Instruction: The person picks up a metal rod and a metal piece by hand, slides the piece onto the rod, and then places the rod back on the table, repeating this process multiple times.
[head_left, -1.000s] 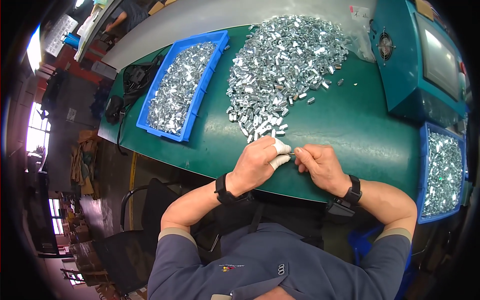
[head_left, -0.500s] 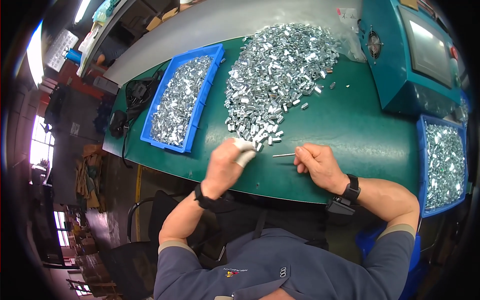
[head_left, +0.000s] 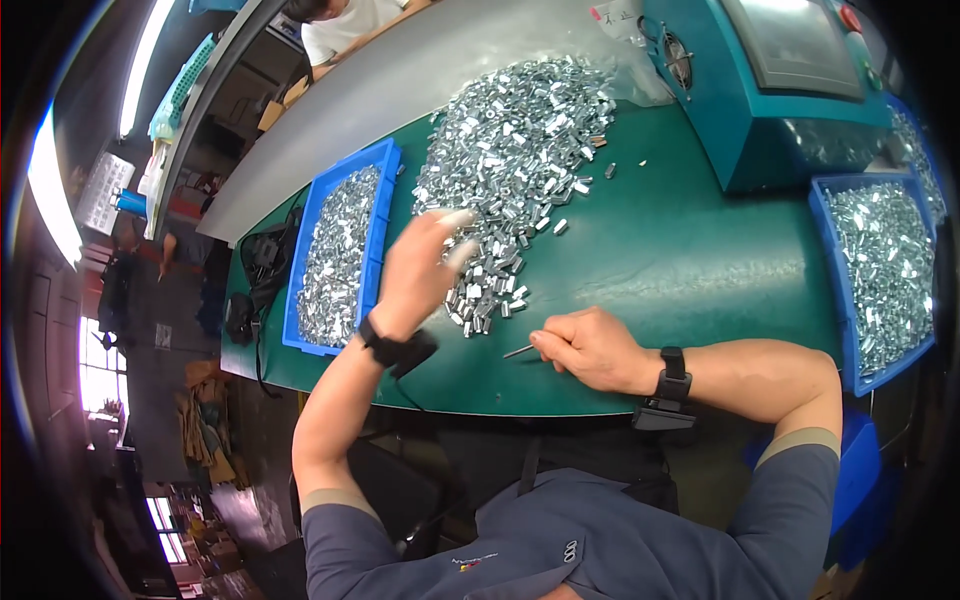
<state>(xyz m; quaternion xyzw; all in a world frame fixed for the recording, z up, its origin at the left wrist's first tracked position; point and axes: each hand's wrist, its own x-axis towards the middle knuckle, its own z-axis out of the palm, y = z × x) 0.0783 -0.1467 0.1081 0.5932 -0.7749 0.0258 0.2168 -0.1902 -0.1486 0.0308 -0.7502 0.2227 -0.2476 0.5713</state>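
A large heap of small silvery metal sleeves (head_left: 520,130) lies on the green tabletop. Over the left flank of its near part is my left hand (head_left: 415,270), with white covers on the thumb and forefinger. Those two digits are spread apart, and no piece shows between them. My right hand (head_left: 595,350) rests low near the table's front edge, its fingers closed round a thin metal rod (head_left: 518,352). The rod's bare end sticks out to the left, just short of the closest sleeves. Both wrists wear black bands.
A blue tray (head_left: 378,240) full of similar pieces stands left of the heap, with black straps (head_left: 262,255) beside it. Another filled blue tray (head_left: 850,300) is at the right, below a teal machine (head_left: 760,110) with a screen. Across the grey partition (head_left: 350,90) a person sits.
My left hand has moved forward over the heap, and its thumb and forefinger have parted. The right hand still grips the rod, now tilted slightly. The whole view has shifted.
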